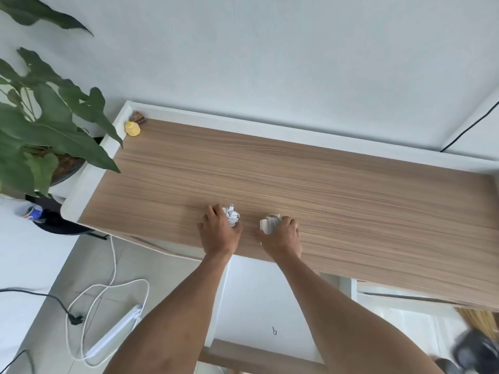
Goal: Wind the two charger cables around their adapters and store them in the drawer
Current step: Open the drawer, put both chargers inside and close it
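The left hand (218,230) holds the left charger (232,216), with its fingers curled round it. The right hand (282,236) holds the right charger (269,224) the same way, with its fingers bent over the top. Both hands are low on the desk (351,190), near its front edge, and both arms reach up from the bottom of the view.

Each charger is white, with its white cable wound round it in a small bundle. The left charger sticks out past the fingers, and a small plug end points up from it. The right charger shows its flat white side to the left of the hand. The two chargers are near each other but do not touch. Both seem to sit on the wood top.

The desk has a light brown wood top and a white raised rim at the back and left. In the far left corner sits a small yellow thing (132,128), with a brown thing (139,117) just behind it.

A big green plant (40,117) stands beside the left end of the desk. On the floor lies a white power strip (113,336) with a looping white cord (108,288). A black plug (74,319) on a black wire lies near it.
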`<state>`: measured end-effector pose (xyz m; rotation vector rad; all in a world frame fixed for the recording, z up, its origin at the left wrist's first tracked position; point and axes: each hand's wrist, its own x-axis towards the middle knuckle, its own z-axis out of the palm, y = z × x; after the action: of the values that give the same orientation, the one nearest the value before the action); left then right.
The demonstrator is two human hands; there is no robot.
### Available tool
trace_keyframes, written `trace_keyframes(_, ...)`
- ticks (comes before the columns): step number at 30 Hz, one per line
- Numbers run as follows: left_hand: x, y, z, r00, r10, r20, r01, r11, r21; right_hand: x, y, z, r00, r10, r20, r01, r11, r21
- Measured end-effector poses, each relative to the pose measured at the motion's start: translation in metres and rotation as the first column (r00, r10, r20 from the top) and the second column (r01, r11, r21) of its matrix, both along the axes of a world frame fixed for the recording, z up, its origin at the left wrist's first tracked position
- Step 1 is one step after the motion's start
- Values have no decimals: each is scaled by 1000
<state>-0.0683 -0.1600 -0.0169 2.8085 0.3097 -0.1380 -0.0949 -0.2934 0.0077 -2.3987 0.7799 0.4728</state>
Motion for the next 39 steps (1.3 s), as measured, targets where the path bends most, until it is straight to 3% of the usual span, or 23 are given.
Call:
trace_keyframes(11, -37, 2, 27, 984, -158, 79, 167, 979, -118, -47, -21, 26, 988, 3, 156, 2, 1000, -31)
trace_keyframes(20, -117, -4, 22, 947, -310, 80, 320, 928, -190, -136, -29, 25, 967, -30, 253, 23, 999, 30)
trace_keyframes(24, -144, -3, 5, 935, -354, -2, 345, 915, -209, -173, -33, 8, 973, -107, 205, 97, 993, 61)
trace_keyframes(31, -169, -5, -26, 877, -424, -227, 382, 901, -206, -206, -40, -27, 994, -85, 72, 83, 996, 34)
trace_keyframes(39, -166, -36, -66, 855, -352, -380, 266, 928, -262, -198, -51, -73, 997, -70, -14, 71, 994, 78)
